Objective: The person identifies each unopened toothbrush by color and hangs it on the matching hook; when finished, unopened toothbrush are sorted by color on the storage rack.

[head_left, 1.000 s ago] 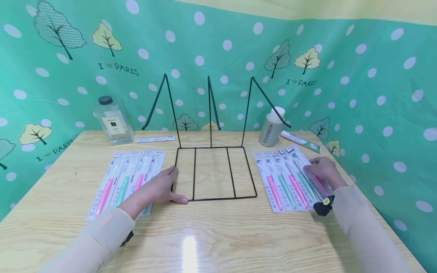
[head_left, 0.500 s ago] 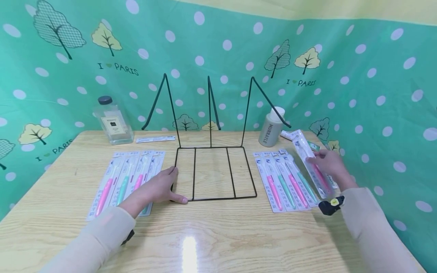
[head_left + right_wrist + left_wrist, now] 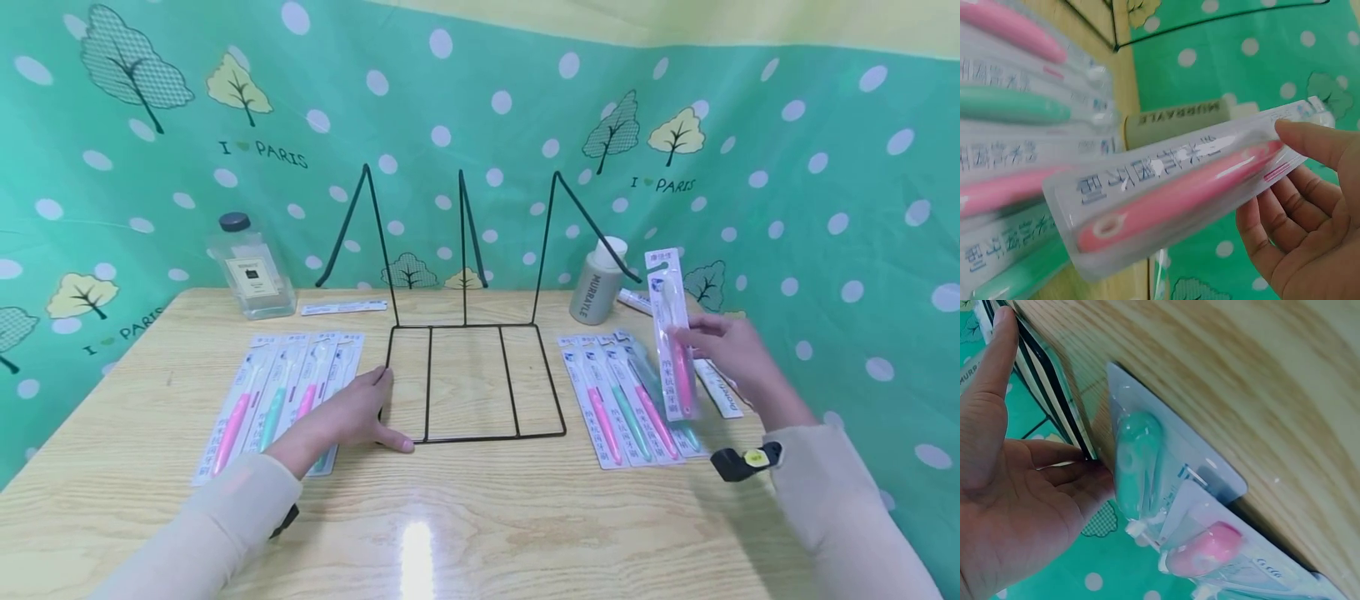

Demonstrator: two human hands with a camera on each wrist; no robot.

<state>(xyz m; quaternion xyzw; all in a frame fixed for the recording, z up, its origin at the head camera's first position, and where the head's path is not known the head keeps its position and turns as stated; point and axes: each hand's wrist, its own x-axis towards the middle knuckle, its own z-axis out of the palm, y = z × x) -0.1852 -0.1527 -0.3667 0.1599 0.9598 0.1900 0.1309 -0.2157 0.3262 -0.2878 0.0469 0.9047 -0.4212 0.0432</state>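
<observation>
Pink and packaged, a toothbrush [image 3: 682, 371] is pinched in the right hand [image 3: 731, 354], right of the wire rack [image 3: 465, 325]; unclenched, the left hand [image 3: 360, 412] rests against the rack's near left corner.

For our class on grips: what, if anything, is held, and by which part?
Right hand: packaged pink toothbrush, pinched at mid-length by one long edge. Left hand rests on the black wire rack.
</observation>
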